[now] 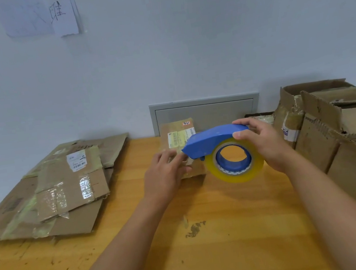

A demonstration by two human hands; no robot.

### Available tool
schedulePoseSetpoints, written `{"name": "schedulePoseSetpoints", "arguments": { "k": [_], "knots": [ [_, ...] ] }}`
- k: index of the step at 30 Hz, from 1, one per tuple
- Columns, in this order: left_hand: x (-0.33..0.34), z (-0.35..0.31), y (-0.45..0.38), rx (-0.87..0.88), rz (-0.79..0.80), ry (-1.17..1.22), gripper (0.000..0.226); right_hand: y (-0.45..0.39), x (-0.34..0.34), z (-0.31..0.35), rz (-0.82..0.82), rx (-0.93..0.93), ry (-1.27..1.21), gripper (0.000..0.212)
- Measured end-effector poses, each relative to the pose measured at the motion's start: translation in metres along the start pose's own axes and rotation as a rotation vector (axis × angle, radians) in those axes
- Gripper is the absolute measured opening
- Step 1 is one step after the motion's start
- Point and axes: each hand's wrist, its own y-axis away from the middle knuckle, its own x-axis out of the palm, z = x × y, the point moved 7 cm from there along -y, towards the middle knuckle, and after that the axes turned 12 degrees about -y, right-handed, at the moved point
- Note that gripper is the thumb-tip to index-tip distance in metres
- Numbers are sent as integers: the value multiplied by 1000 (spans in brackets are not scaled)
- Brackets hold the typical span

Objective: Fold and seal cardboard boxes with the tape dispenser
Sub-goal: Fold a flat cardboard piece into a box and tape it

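**Tape end being freed at the dispenser mouth**

Desk (pixel 223 254) nearest me, forearms crossing it. Right hand (pixel 263 143) at 1 o'clock, fingers curled over the blue tape dispenser (pixel 214 141), held above the desk. Left hand (pixel 166 173) at 12, fingertips pinching at the tape end by the mouth. Small box (pixel 178 134) just behind. Risk, I judge: tape folding onto itself, or fingers grazing the cutter.

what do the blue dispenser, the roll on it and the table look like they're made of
Dispenser: likely moulded plastic, from its smooth, evenly blue, softly glossy shell. Roll: clear yellowish plastic tape, translucent and shiny at the rim. Table: wood, with orange varnish, visible grain and dark scuffs.
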Motion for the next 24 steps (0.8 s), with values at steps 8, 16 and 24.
{"name": "schedulePoseSetpoints", "arguments": {
  "k": [8,16,24],
  "knots": [
    [-4,7,2,-27,-71,-21,36,-1,8,-6,9,2,-21,51],
    [-12,8,-5,108,-138,20,33,-5,7,-7,62,-7,27,54],
    [-13,25,-1,131,-73,-90,37,-4,-9,-11,113,-12,30,49]
  ]
}}
